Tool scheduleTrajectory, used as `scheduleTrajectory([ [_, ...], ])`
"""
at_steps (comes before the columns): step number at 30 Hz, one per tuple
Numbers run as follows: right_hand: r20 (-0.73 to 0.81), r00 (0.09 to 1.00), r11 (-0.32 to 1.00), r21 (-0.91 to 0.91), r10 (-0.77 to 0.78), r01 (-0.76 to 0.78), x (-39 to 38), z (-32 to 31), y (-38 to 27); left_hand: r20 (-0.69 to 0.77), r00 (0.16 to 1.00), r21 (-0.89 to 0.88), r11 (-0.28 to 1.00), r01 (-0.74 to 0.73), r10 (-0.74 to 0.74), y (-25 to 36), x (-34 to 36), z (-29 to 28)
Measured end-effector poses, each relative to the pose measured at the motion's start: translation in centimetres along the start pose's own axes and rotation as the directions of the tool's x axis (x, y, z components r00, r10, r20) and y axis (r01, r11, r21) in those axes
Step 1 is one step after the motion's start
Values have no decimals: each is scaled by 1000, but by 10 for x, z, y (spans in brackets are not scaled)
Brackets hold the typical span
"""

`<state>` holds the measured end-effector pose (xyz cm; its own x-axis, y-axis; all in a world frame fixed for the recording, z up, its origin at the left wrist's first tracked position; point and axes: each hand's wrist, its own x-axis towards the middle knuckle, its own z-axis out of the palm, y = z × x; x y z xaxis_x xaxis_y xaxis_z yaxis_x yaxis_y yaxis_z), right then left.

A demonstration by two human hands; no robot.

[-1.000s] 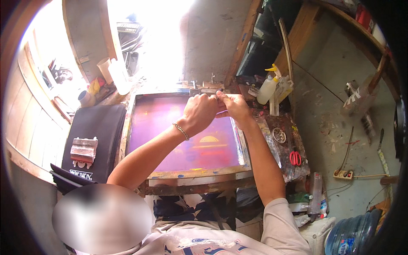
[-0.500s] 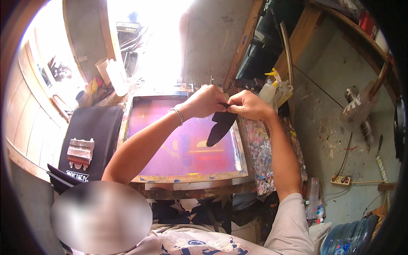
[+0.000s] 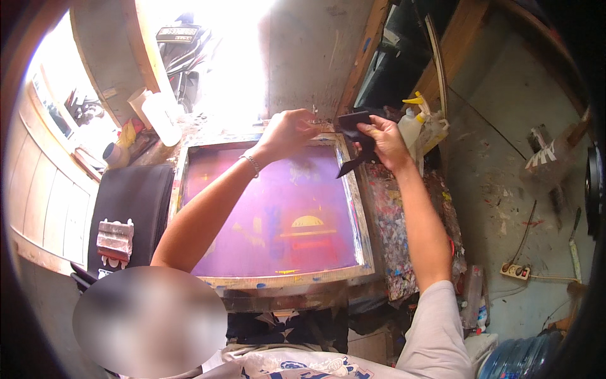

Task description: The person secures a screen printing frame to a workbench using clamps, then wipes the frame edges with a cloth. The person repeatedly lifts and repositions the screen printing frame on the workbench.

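Note:
My right hand grips a dark, limp black cloth, pinched at its upper part, with a pointed end hanging down by the screen's right edge. My left hand is apart from the cloth, its fingers loosely curved, open and holding nothing visible. It is over the far edge of a wood-framed printing screen with a purplish mesh. A yellow dome-shaped mark and a red patch show through the mesh. On the left wrist is a light bracelet.
Left of the screen lies a stack of black sheets with a paint-smeared squeegee-like tool on it. A white bottle stands at the back left, a yellow-topped spray bottle at the back right. A power strip hangs on the right wall.
My hands have come apart. The left has let go of the cloth and shifted left. The right has moved right, carrying the cloth toward the screen's right edge.

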<state>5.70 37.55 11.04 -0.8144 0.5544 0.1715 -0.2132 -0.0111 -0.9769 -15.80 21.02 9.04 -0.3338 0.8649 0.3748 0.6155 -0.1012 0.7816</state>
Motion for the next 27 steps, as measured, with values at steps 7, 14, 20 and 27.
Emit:
scheduleTrajectory([
  [7, -50, 998, 441, -897, -27, -33, 70, -116, 41, 229, 971, 407, 913, -34, -66, -76, 15, 20],
  [14, -6, 999, 5, -1000, -37, -6, 129, -95, 123, 254, 967, 483, 863, -149, 25, -111, 50, 68],
  [20, 54, 976, 94, -995, 210, 35, 137, -84, 128, 244, 960, 504, 827, -249, 140, -127, 52, 67],
  [27, 302, 938, 346, -909, 168, 230, 153, -91, 129, 309, 951, 673, 704, -228, 13, -140, 59, 77],
])
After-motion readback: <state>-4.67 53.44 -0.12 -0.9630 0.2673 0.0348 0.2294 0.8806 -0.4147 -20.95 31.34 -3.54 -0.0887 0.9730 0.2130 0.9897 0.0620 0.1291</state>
